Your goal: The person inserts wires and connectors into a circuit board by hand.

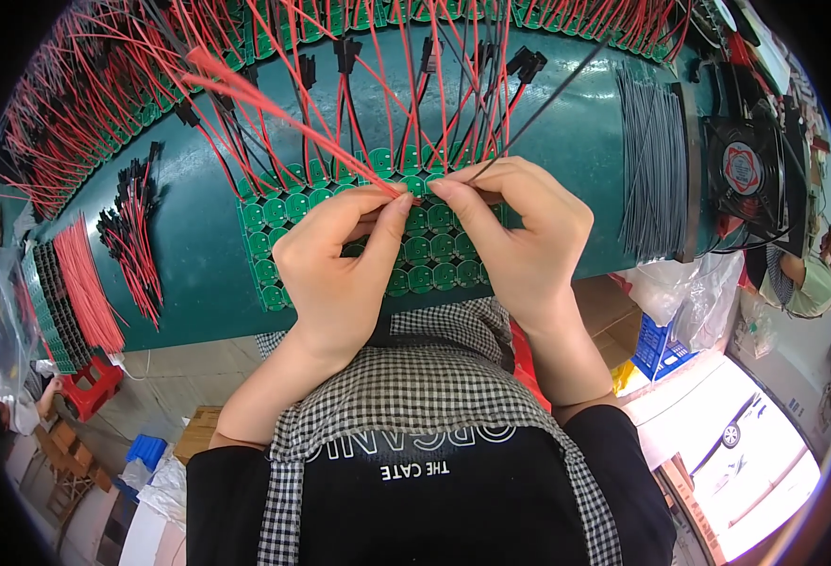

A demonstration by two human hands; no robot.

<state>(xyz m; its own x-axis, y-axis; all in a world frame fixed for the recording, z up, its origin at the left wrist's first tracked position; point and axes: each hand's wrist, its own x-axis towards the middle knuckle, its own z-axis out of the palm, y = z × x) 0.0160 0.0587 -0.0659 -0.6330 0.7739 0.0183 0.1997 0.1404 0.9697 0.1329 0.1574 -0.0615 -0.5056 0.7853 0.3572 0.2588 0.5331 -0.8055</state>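
Observation:
Both my hands meet over a panel of small round green circuit boards on the green table. Between thumb and fingers, my left hand pinches a bunch of red wires that slants up to the far left. My right hand pinches a black wire running up to the far right. The fingertips sit close together, low over the panel's upper middle, and hide the wire ends. Red and black leads with black connectors rise from the panel's far rows.
More green boards with dense red and black wires line the table's far edge. Leftward lie connector leads and a red wire bundle. Black wires and a fan occupy the right end. Below stands a red stool.

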